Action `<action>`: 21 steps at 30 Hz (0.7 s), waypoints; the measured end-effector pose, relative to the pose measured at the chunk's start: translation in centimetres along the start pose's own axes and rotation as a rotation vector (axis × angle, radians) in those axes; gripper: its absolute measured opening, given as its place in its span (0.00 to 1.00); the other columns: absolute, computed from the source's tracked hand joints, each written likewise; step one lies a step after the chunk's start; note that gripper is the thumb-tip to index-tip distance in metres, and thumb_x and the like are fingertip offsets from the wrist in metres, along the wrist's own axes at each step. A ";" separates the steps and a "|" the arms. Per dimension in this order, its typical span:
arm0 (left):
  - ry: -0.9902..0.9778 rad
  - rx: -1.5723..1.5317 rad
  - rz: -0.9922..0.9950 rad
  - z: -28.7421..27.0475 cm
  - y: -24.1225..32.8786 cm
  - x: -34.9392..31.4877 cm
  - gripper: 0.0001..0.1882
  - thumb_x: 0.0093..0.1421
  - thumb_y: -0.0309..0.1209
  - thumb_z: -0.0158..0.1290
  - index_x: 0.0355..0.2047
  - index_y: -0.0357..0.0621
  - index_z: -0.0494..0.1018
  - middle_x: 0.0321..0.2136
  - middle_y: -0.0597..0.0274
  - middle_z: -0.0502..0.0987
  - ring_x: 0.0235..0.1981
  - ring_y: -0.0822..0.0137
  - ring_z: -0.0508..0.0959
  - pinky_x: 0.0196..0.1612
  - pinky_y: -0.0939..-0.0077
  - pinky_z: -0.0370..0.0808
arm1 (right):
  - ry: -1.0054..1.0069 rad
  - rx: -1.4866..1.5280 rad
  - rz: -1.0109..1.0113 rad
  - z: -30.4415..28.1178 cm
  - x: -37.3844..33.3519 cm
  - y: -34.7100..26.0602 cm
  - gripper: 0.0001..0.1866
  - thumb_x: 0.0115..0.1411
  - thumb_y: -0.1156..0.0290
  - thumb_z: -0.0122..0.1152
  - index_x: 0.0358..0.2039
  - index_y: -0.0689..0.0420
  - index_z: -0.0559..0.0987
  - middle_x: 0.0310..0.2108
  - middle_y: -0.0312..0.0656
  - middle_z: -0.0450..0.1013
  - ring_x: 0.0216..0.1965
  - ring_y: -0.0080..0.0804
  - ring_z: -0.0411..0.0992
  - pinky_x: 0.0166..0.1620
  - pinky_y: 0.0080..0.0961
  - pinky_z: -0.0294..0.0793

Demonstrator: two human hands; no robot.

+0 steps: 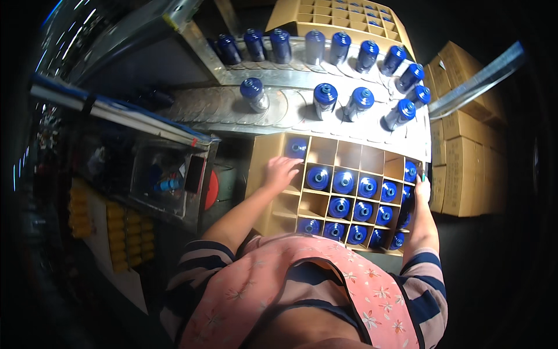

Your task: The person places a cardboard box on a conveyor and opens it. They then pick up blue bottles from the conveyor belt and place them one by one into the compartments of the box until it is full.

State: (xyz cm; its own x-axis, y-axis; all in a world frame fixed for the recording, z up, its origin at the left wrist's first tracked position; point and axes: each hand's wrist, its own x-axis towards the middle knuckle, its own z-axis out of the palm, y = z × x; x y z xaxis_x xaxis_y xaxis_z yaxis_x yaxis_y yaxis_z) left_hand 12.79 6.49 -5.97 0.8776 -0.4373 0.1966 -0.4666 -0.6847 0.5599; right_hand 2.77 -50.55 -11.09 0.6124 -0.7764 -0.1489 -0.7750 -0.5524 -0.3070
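Note:
In front of me stands a cardboard box [267, 157] with a cardboard divider grid, and blue bottles [343, 181] sit upright in many of its compartments. My left hand [282, 173] reaches over the box's left side with its fingers stretched out. Its fingertips are close to a blue bottle [296, 148] in the far left compartment; whether they touch it I cannot tell. At the box's right edge is my right hand [424, 192], beside a blue bottle [410, 171] in the far right compartment. Most of its fingers are hidden, and bright light washes out that spot.
Beyond the box, a metal conveyor [290, 110] carries standing blue bottles in two rows. Another divided carton [337, 26] lies behind it. Stacked cardboard boxes [465, 168] stand at right, near a slanted metal rail [482, 78]. A metal-framed bin [165, 180] and red round object [211, 189] are left.

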 end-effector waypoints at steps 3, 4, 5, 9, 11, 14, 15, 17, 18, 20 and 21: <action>-0.007 -0.005 0.059 0.0 -0.8 -0.2 0.22 0.51 0.30 0.61 0.48 0.56 0.76 0.43 0.70 0.78 0.47 0.65 0.74 0.56 0.63 0.62 | 0.025 -0.021 0.039 1.6 0.2 -1.1 0.25 0.61 0.48 0.55 0.49 0.54 0.76 0.46 0.54 0.75 0.49 0.54 0.73 0.50 0.44 0.72; 0.034 -0.027 0.041 -0.1 -0.9 -0.5 0.22 0.51 0.30 0.61 0.49 0.56 0.75 0.46 0.70 0.77 0.48 0.66 0.74 0.57 0.64 0.61 | 0.028 -0.073 0.051 1.9 0.2 -1.4 0.26 0.61 0.45 0.54 0.49 0.54 0.75 0.47 0.54 0.75 0.49 0.53 0.73 0.50 0.45 0.72; 0.048 -0.035 0.044 -0.2 -1.1 -0.6 0.23 0.51 0.30 0.61 0.50 0.55 0.75 0.49 0.70 0.76 0.50 0.66 0.73 0.58 0.65 0.59 | 0.000 -0.055 0.020 2.2 0.3 -1.7 0.27 0.61 0.45 0.53 0.50 0.54 0.75 0.47 0.54 0.75 0.49 0.53 0.73 0.50 0.45 0.72; 0.262 -0.028 -0.173 -1.2 -2.0 0.5 0.27 0.54 0.32 0.61 0.56 0.53 0.70 0.59 0.68 0.70 0.60 0.63 0.66 0.62 0.59 0.54 | -0.017 -0.068 0.002 2.3 -0.1 -2.9 0.32 0.62 0.43 0.52 0.53 0.57 0.73 0.50 0.55 0.73 0.51 0.52 0.71 0.53 0.44 0.70; 0.092 0.040 -0.189 -1.3 -2.6 2.1 0.28 0.53 0.33 0.61 0.57 0.56 0.70 0.57 0.67 0.72 0.60 0.64 0.66 0.64 0.58 0.51 | -0.067 -0.065 0.015 1.8 -0.5 -3.6 0.32 0.62 0.42 0.52 0.54 0.57 0.73 0.50 0.54 0.73 0.51 0.52 0.72 0.53 0.43 0.70; 0.008 0.122 -0.208 -1.1 -4.1 4.1 0.27 0.54 0.34 0.60 0.56 0.59 0.72 0.54 0.67 0.74 0.58 0.65 0.69 0.65 0.57 0.50 | 0.006 0.021 -0.026 1.2 -1.0 -4.8 0.30 0.62 0.44 0.52 0.53 0.56 0.74 0.48 0.53 0.74 0.50 0.52 0.72 0.52 0.42 0.71; -0.030 0.119 -0.204 -1.1 -4.6 4.4 0.26 0.54 0.34 0.60 0.55 0.60 0.72 0.54 0.67 0.75 0.58 0.66 0.70 0.66 0.57 0.49 | 0.035 0.004 -0.021 1.4 -1.4 -5.2 0.30 0.62 0.44 0.52 0.52 0.57 0.74 0.47 0.54 0.75 0.50 0.52 0.72 0.52 0.42 0.71; -0.009 0.124 -0.227 -1.3 -5.2 4.5 0.25 0.52 0.33 0.61 0.53 0.60 0.74 0.53 0.61 0.75 0.57 0.66 0.71 0.66 0.56 0.48 | 0.007 0.057 -0.075 1.7 -1.7 -5.8 0.29 0.62 0.45 0.53 0.52 0.55 0.75 0.46 0.53 0.75 0.48 0.52 0.73 0.51 0.43 0.72; -0.027 0.146 -0.301 -1.6 -5.2 4.4 0.25 0.51 0.32 0.62 0.52 0.59 0.75 0.52 0.60 0.76 0.57 0.66 0.71 0.67 0.56 0.47 | -0.021 0.084 -0.128 1.7 -1.8 -6.0 0.28 0.62 0.45 0.53 0.52 0.54 0.75 0.45 0.53 0.76 0.48 0.52 0.74 0.51 0.43 0.72; 0.020 -0.028 -0.224 -2.8 -4.4 4.6 0.22 0.50 0.26 0.62 0.48 0.53 0.78 0.51 0.54 0.76 0.56 0.63 0.73 0.63 0.61 0.59 | 0.032 0.100 -0.086 1.8 -2.0 -6.3 0.27 0.62 0.45 0.53 0.52 0.53 0.75 0.45 0.52 0.76 0.47 0.51 0.74 0.50 0.43 0.72; 0.051 -0.151 -0.253 -4.2 -3.6 4.8 0.22 0.50 0.25 0.61 0.47 0.52 0.78 0.51 0.53 0.76 0.55 0.62 0.73 0.62 0.63 0.62 | 0.026 0.123 -0.091 1.8 -2.2 -6.5 0.27 0.62 0.45 0.53 0.52 0.53 0.75 0.45 0.52 0.76 0.47 0.51 0.74 0.50 0.43 0.72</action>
State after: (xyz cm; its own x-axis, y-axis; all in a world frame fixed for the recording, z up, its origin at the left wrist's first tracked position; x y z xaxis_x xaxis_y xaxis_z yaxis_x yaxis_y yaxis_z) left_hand 19.14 9.31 -3.68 0.9701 -0.2312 0.0732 -0.2137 -0.6723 0.7087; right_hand 6.72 -44.73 -10.48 0.6741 -0.7330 -0.0912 -0.6902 -0.5811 -0.4312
